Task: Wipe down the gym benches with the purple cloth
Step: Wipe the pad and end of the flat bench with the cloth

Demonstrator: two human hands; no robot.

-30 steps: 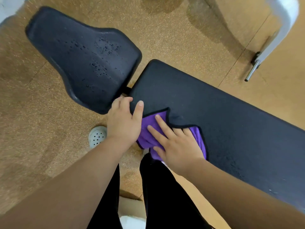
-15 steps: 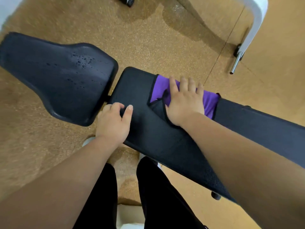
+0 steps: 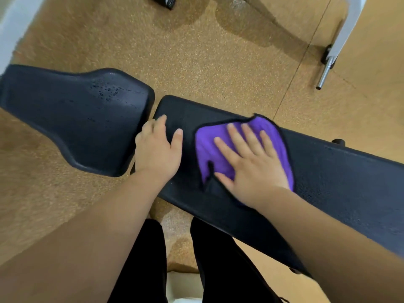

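A long black padded bench back pad [image 3: 341,178] runs from the centre to the right edge. The purple cloth [image 3: 206,147] with black trim lies flat on its left part. My right hand [image 3: 249,158] presses on the cloth with fingers spread and straight. My left hand [image 3: 158,149] rests on the pad's left end, thumb on top and fingers curled over the end into the gap. To the left sits the black seat pad [image 3: 72,119], with water droplets on its top.
The floor [image 3: 218,62] is tan cork-like matting. A white machine frame with a chrome peg [image 3: 325,72] stands at the upper right. A dark machine foot [image 3: 166,1] shows at the top. My black-trousered legs [image 3: 218,259] stand just in front of the bench.
My right hand has slid the cloth back from the pad's far edge toward the middle, and the cloth now lies spread flatter. My left hand keeps its place on the pad's end.
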